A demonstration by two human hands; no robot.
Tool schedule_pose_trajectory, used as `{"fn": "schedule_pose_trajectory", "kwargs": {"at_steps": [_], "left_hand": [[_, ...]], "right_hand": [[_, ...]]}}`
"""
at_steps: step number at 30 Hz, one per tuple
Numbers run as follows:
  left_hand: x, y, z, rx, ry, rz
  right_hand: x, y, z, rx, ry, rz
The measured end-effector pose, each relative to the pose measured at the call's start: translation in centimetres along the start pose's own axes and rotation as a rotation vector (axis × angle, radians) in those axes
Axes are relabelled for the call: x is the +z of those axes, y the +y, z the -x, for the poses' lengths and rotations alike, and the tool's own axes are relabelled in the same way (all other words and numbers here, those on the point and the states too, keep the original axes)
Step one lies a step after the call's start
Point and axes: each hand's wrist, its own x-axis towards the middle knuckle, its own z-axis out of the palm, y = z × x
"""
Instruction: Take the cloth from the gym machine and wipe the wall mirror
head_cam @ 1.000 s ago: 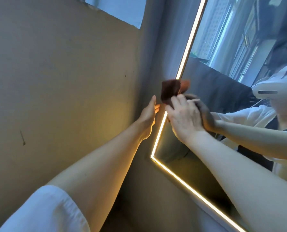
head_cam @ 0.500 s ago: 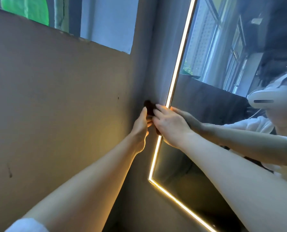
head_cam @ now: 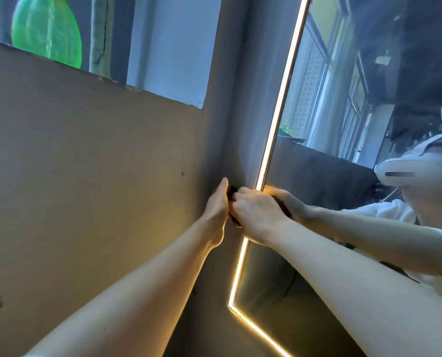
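Cloth bunched up right at the mirror's lit edge

Head view: the right hand (head_cam: pixel 258 215) has its fingers curled round the dark cloth (head_cam: pixel 232 191), which only peeks out just left of the mirror's light strip (head_cam: pixel 274 130), so it looks like the frame edge is getting wiped rather than the glass. The left hand (head_cam: pixel 216 210) sits further left of that strip, fingers straight and flat against the wall (head_cam: pixel 86 176), touching the cloth's side, probably to steady it or brace. The mirror (head_cam: pixel 318 176) shows the arm's reflection.
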Motion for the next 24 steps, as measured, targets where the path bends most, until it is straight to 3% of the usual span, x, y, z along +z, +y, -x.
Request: {"fn": "schedule_pose_trajectory", "kwargs": {"at_steps": [3,5,8,11,13,16,24], "left_hand": [[0.0,0.8,-0.7,0.088,-0.020,-0.060],[0.4,1.7,-1.0,0.092,-0.027,-0.059],[1.1,2.8,-1.5,0.104,-0.001,-0.047],[1.6,3.8,-2.1,0.094,0.014,-0.039],[2.1,4.4,-2.0,0.093,0.002,-0.025],[2.5,4.8,-2.1,0.134,-0.054,-0.047],[3.1,5.2,-1.4,0.105,0.016,0.007]], "right_hand": [[-1.9,2.0,-2.0,0.078,0.418,0.075],[-2.6,3.7,-2.5,0.196,0.513,0.138],[-0.9,4.1,-1.1,0.188,0.403,0.074],[0.3,2.3,1.1,0.063,0.137,0.001],[-0.8,2.3,0.7,0.053,0.182,0.027],[-3.2,4.6,-1.5,0.252,0.384,0.028],[-2.2,2.2,1.9,0.091,0.102,-0.086]]}}
